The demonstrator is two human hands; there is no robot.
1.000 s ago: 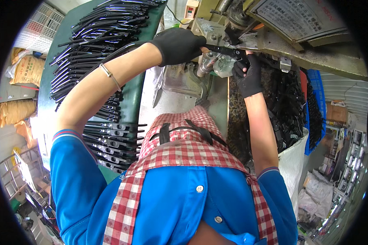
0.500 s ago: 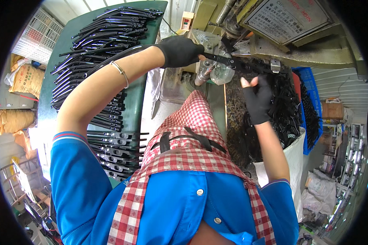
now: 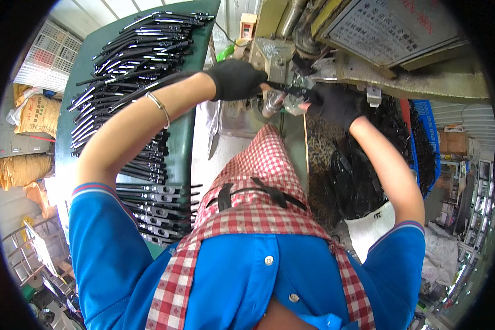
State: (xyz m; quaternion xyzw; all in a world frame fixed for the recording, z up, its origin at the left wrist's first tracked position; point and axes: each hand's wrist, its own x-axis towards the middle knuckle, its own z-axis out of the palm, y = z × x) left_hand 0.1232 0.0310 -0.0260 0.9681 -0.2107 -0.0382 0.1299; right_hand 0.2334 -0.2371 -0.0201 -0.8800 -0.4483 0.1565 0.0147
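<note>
My left hand (image 3: pixel 236 80), in a black fingerless glove, is closed around a black wiper arm (image 3: pixel 284 87) held crosswise at the machine. The arm's long end runs left behind my forearm. My right hand (image 3: pixel 336 105), gloved the same way, is at its other end with the fingers closed; their exact grip is hidden. Just below the wiper arm are a metal cylinder (image 3: pixel 271 103) and a clear plastic cup (image 3: pixel 295 103), partly covered by my right fingertips. Many similar wiper arms (image 3: pixel 143 52) lie in rows on the green table (image 3: pixel 208 33) to my left.
A heavy machine (image 3: pixel 412 77) with a sign plate reaches over the far right. Below it, black parts (image 3: pixel 357 179) are heaped beside my right forearm. A blue basket (image 3: pixel 427 129) stands farther right. A small switch box (image 3: pixel 247 26) is at the back.
My right hand has moved up and left from above the heap to the wiper arm's right end. My left hand, still gripping the arm, has shifted slightly left.
</note>
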